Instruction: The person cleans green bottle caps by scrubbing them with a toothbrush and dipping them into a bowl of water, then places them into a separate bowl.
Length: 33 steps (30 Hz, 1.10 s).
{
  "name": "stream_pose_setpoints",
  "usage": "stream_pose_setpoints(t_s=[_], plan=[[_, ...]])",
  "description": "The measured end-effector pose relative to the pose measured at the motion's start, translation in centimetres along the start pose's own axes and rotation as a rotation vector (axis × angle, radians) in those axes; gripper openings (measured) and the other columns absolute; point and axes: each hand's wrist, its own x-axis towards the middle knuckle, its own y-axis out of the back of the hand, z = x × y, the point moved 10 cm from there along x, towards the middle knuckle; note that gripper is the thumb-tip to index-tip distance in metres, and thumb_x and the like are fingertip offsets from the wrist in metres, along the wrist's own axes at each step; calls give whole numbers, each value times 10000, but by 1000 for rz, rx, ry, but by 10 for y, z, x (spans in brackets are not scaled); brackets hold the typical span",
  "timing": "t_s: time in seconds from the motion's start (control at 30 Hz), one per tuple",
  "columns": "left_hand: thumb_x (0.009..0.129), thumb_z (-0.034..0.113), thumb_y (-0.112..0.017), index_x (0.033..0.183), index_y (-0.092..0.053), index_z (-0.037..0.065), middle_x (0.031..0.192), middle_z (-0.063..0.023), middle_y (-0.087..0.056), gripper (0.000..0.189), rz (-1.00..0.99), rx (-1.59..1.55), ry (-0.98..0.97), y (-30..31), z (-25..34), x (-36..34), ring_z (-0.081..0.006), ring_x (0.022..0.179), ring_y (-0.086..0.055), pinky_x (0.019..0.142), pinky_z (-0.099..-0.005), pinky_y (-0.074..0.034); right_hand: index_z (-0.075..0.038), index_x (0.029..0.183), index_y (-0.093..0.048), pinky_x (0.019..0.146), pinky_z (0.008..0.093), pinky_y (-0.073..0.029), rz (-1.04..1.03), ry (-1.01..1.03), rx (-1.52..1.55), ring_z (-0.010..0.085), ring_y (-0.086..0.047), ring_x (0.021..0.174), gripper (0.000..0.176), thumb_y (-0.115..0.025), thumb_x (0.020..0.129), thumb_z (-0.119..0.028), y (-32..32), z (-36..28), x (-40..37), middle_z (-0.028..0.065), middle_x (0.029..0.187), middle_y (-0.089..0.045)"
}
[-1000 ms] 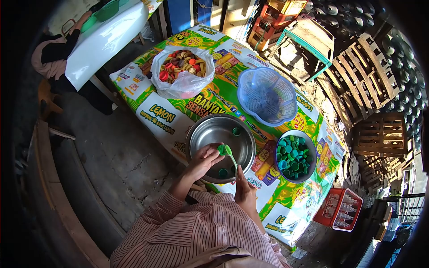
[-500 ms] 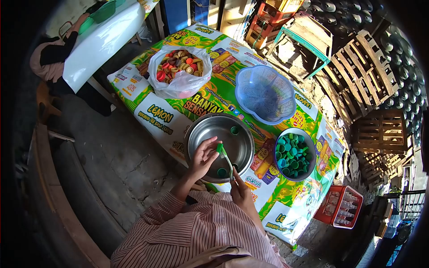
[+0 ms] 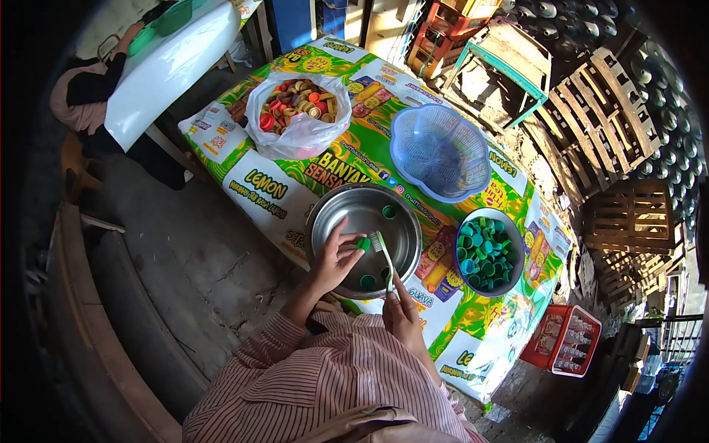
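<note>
Over a metal basin point(image 3: 319, 221), my left hand point(image 3: 336, 258) pinches a green bottle cap point(image 3: 363, 244) between thumb and fingers. My right hand point(image 3: 402, 314) is closed around the handle of a toothbrush point(image 3: 388, 258). Its bristle head stands upright just right of the cap, with a small gap between them. Several more green caps lie in the basin, one of them a loose cap point(image 3: 388, 212) near the far side. To the right of the basin is a bowl point(image 3: 461, 275) full of green caps point(image 3: 484, 251).
A white plastic bag point(image 3: 295, 140) of red, yellow and brown caps and an empty blue basket point(image 3: 436, 188) stand farther back on the printed tablecloth point(image 3: 255, 184). A red crate point(image 3: 550, 336) of bottles sits by the right edge. Another person point(image 3: 85, 96) is at the white table point(image 3: 173, 70).
The toothbrush head has come away from the cap, moving right, and its bristles now show. My left hand still holds the cap, turned slightly.
</note>
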Motion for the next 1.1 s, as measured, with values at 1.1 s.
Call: stream_pose_setpoints(t_s=[1.1], plan=[[602,-63,-685,1371,179,84,1108,-177,-464,1165,28,390,-172,-1,55,7,-228,819,-593,739,-310,-516,-170,1326,-390,512,372,-448,154,624,-1207,246,-579,539,612,-520,763,30,-6,-52,-12,110,670,-600]])
